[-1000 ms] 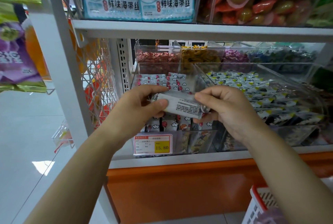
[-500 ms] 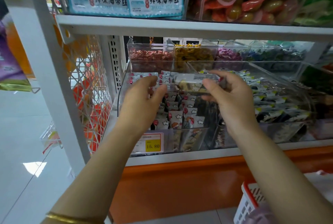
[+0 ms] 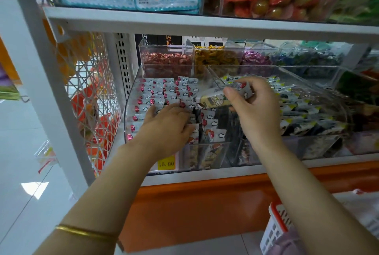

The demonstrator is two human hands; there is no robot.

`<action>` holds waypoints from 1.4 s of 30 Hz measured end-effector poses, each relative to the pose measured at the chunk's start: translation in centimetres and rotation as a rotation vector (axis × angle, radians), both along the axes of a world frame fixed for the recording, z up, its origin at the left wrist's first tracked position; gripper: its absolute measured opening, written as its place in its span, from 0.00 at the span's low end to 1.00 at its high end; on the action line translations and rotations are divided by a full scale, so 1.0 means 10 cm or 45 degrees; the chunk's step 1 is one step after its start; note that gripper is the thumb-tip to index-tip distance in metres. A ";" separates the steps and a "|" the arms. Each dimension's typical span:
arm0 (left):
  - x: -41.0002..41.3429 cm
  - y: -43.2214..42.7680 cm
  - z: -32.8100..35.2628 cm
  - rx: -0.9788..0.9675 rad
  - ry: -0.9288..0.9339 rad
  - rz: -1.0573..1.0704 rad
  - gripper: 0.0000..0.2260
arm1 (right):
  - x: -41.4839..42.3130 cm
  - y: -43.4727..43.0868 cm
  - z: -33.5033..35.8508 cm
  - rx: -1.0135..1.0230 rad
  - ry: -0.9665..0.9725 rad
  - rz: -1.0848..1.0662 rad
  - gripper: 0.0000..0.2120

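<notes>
1. Plainly, the right hand (image 3: 254, 111) pinches a snack packet (image 3: 215, 98) between thumb and curled fingers, gripping it near its right end.
2. That snack packet hangs in the air, tilted with its left end lower. It is above the divide between the two front bins, over the right side of the left clear bin (image 3: 128, 111).
3. The left hand (image 3: 168, 123) holds nothing. Its fingers lie straight and slightly spread, palm down, resting on the white packets (image 3: 155, 94) that stand in rows in that bin.
4. A dark gap in the rows shows just right of the left hand, below the held packet.
5. The right clear bin (image 3: 303, 74) alongside is filled with dark and yellow-green packets (image 3: 303, 115).
6. A yellow price tag (image 3: 166, 163) reading 15.80 sits on the left bin's front, below the left wrist.
7. Behind these, smaller bins hold red sweets (image 3: 166, 58) and yellow sweets (image 3: 215, 57).
8. A gold bangle (image 3: 82, 232) circles the left forearm.
9. A red-rimmed white basket (image 3: 275, 228) shows at the lower right, below the right forearm.
</notes>
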State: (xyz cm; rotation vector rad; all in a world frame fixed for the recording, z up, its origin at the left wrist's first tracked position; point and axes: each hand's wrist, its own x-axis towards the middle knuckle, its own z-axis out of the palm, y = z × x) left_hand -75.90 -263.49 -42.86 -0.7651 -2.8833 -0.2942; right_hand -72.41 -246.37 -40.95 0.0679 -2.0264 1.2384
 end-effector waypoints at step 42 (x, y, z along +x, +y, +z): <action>0.11 -0.38 0.31 0.571 -0.069 0.072 0.16 | -0.77 -0.41 0.11 1.443 -0.418 -0.082 0.11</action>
